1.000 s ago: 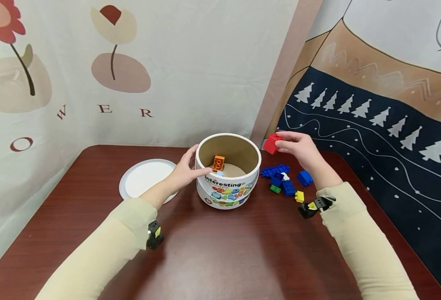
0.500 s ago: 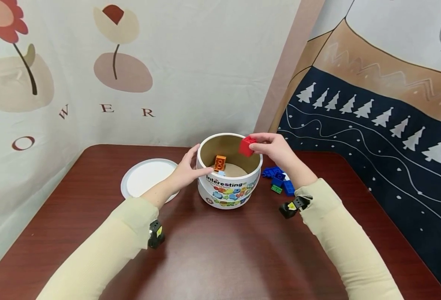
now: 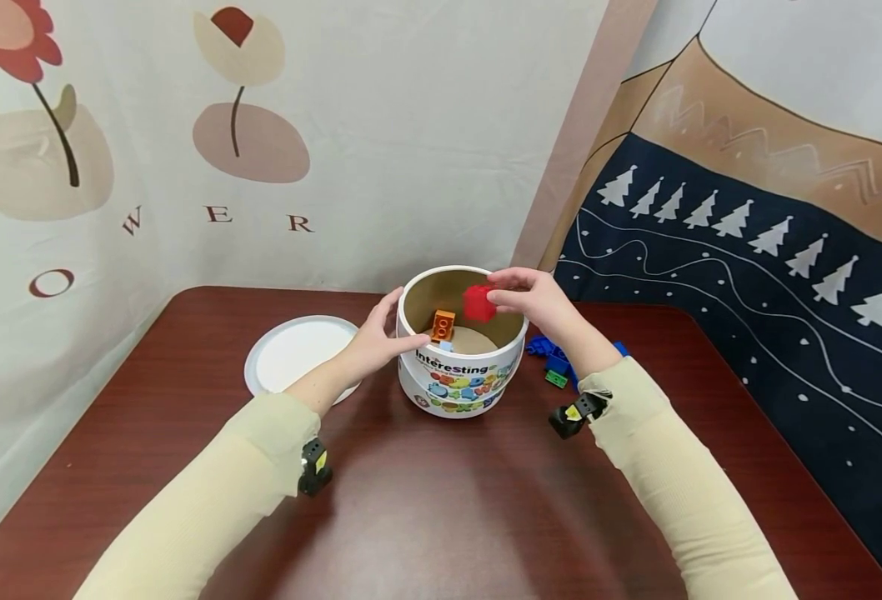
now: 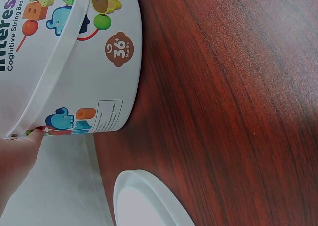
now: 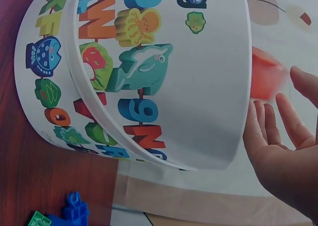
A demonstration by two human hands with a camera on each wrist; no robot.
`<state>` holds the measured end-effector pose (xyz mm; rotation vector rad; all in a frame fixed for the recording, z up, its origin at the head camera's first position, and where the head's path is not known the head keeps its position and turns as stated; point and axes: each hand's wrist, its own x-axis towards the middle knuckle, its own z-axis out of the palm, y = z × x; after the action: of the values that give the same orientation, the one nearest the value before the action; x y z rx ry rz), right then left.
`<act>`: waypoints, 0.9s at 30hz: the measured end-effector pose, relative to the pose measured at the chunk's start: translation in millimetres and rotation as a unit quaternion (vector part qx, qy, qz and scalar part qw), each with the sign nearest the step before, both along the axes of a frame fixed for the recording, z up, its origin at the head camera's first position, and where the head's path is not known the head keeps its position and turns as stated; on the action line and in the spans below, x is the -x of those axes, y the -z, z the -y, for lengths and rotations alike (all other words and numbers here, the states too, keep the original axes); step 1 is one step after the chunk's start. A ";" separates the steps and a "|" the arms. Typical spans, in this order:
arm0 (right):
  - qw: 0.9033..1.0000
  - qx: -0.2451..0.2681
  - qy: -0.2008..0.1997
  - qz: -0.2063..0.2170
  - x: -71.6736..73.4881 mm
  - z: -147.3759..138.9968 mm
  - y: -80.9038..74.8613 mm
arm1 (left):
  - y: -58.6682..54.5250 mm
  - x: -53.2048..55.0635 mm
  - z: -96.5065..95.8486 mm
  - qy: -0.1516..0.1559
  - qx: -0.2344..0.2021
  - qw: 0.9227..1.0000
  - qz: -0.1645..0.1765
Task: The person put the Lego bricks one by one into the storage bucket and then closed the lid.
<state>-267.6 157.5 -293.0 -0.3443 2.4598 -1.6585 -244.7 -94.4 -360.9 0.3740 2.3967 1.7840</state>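
Now, left hand (image 3: 369,346) clasps white round bucket (image 3: 453,390) at nine o'clock; spread-fingered right hand (image 3: 534,302) hovers by red block (image 3: 476,303) at two.

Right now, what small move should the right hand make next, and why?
Probably spread the right hand wider and let the red, boxy plastic block drop: in the right wrist view it shows just past the fingertips, and in the head view over the mouth of the round white printed bucket.

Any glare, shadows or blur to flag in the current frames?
Head: soft shadows and a pale sheen on the table; left wrist: hazy glare across the table's upper right; right wrist: the red block looks washed out and soft-edged.
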 end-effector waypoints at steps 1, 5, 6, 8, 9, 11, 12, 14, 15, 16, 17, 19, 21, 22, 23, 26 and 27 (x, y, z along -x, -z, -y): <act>1.000 0.001 0.001 -0.001 -0.4 -0.8 -0.1 | -0.1 -0.1 -0.3 -0.001 -0.001 1.000 0.000; 1.000 0.003 0.006 -0.004 -1.6 -7.8 -1.5 | -0.1 -0.4 -0.9 -0.001 0.001 1.000 -0.002; 1.000 0.003 0.009 -0.006 -1.9 -10.3 -2.4 | -0.2 -0.5 -1.1 -0.002 0.002 1.000 -0.002; 1.000 0.008 0.017 -0.006 -1.8 -16.8 -3.6 | -0.3 -0.7 -1.1 -0.001 0.000 1.000 -0.004; 1.000 0.011 0.021 -0.006 -1.5 -20.9 -3.9 | -0.5 -0.7 -1.1 -0.003 0.001 1.000 -0.003; 0.999 0.016 0.031 -0.008 -1.6 -30.3 -4.5 | -0.3 -0.6 -1.1 -0.003 0.000 1.000 -0.002; 0.999 0.021 0.037 -0.010 -1.8 -35.6 -4.4 | -0.1 -0.3 -1.2 -0.003 -0.001 1.000 -0.001; 0.998 0.027 0.050 -0.014 -2.8 -47.5 -4.0 | 0.6 0.4 -0.7 -0.002 -0.003 1.000 0.001; 0.998 0.030 0.058 -0.018 -3.6 -53.9 -3.4 | 0.8 0.5 -0.4 -0.002 -0.003 1.000 0.001; 0.997 0.033 0.066 -0.021 -4.3 -60.4 -2.6 | 0.9 0.7 -0.2 -0.001 -0.004 1.000 0.002; 0.996 0.042 0.075 -0.023 -4.8 -67.3 -1.2 | 1.0 0.8 -0.1 -0.001 -0.004 1.000 0.002; 0.993 0.059 0.095 -0.027 -6.4 -80.9 2.1 | 0.7 0.8 0.2 -0.002 -0.004 1.000 0.003; 0.990 0.072 0.117 -0.028 -7.6 -94.3 7.0 | 0.0 0.4 0.2 -0.002 -0.003 1.000 0.003; 0.988 0.080 0.129 -0.026 -8.0 -100.8 10.0 | -0.2 0.3 0.2 -0.002 -0.003 1.000 0.004; 0.986 0.085 0.143 -0.023 -8.2 -107.3 13.3 | -0.3 0.2 0.2 -0.002 -0.002 1.000 0.004; 0.980 0.073 0.187 -0.007 -7.8 -124.9 25.0 | -1.0 -0.4 0.2 0.001 -0.003 1.000 0.004; 0.977 0.068 0.202 0.000 -7.9 -130.0 29.3 | -1.2 -0.7 0.0 0.001 -0.003 1.000 0.005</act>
<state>-259.7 287.5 -322.4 0.1556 2.5465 -1.9796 -244.0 -94.4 -359.7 0.3684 2.3837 1.7890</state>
